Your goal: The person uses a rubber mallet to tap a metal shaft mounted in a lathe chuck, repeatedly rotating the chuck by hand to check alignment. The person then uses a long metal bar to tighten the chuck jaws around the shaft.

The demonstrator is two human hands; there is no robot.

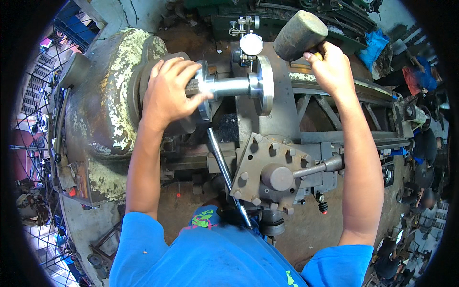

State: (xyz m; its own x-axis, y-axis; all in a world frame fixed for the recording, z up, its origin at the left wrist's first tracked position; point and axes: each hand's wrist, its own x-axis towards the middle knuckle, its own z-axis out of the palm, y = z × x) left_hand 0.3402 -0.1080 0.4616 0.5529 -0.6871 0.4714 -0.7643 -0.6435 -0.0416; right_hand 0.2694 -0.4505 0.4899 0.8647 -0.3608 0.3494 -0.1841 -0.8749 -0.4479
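Observation:
My right hand is raised and wrapped around the handle of a mallet with a thick, dark, worn head. The mallet is in the air, right of and above the workpiece. Fingers spread, my left hand lies over the lathe chuck, its fingertips at the workpiece's near flange and slightly blurred. A shiny steel shaft runs from there to a round flange at its right end. Just above that flange stands a dial indicator with a white face.
The headstock with peeling paint is at left. In front stand a square tool post with several bolts and a slanted steel bar. The lathe bed extends right. A blue bag and a person appear at the far right.

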